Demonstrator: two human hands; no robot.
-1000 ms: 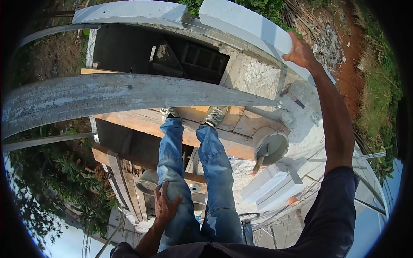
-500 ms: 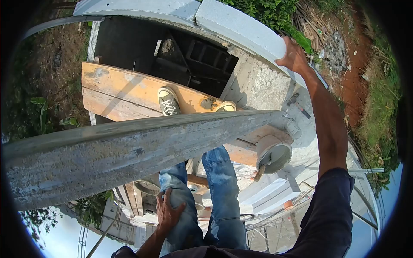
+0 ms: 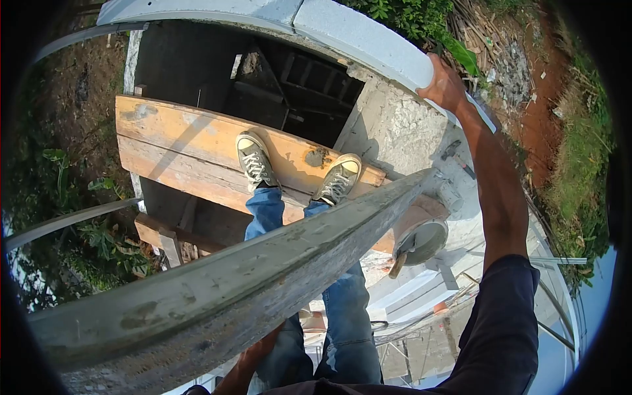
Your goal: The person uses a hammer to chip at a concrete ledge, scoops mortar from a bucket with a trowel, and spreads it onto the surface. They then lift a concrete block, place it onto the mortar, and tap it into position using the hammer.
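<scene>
My right hand is wrapped over the near end of a pale, light-grey block, one of a row along the wall's top edge. By my left thigh is my left hand; a beam covers its fingers. That long grey, concrete-crusted beam crosses in front of my legs, from the lower left to the wall at right. On the wall top, below my right forearm, lies a hammer. Both my shoes stand on a wooden plank platform.
Beyond the planks a dark opening drops away. A bucket with grey residue and a wooden-handled tool sits right of my legs. Another pale block continues the row leftward. Sloping ground with plants lies far below on both sides.
The beam's near end has swung down in view, uncovering both shoes and more planks. My left hand, seen on my thigh before, is now mostly behind the beam. My right hand stays on the block.
</scene>
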